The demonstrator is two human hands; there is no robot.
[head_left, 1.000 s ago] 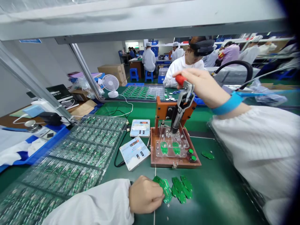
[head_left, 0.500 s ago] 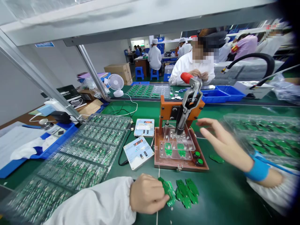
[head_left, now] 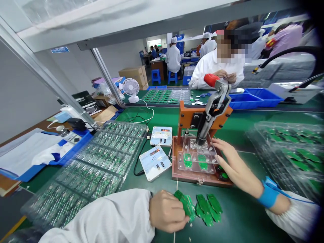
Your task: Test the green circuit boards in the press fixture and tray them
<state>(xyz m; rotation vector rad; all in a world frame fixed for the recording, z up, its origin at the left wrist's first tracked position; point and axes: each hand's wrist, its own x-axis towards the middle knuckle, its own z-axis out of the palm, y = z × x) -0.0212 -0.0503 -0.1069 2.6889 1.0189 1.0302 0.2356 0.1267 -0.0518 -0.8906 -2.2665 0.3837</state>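
Observation:
My left hand (head_left: pixel 168 212) rests on the bench with its fingers curled in. Its fingertips are against a small heap of green circuit boards (head_left: pixel 188 206); whatever they pinch is hidden. Beside that heap lies a second group of boards (head_left: pixel 209 209). My right hand (head_left: pixel 234 165), fingers stretched out, is at the right side of a test fixture (head_left: pixel 202 180) with a brown base. The fingertips are by the edge of its clear plate (head_left: pixel 188 148), and the hand partly covers the green buttons (head_left: pixel 224 176). Two boards (head_left: pixel 202 162) sit in the fixture, below its red-handled toggle clamp (head_left: pixel 211 79).
Two meter boxes (head_left: pixel 155 163) with lit red digits stand left of the fixture. A large clear tray of boards (head_left: pixel 83 168) lies at the left, stacked trays (head_left: pixel 291 148) at the right. Behind are a white fan (head_left: pixel 131 87), blue bins (head_left: pixel 244 101) and a co-worker (head_left: pixel 206 72).
My right hand has moved left and in to the fixture's side, now over its buttons. The lower meter's digits differ. My left hand stays by the heap; the view has shifted slightly.

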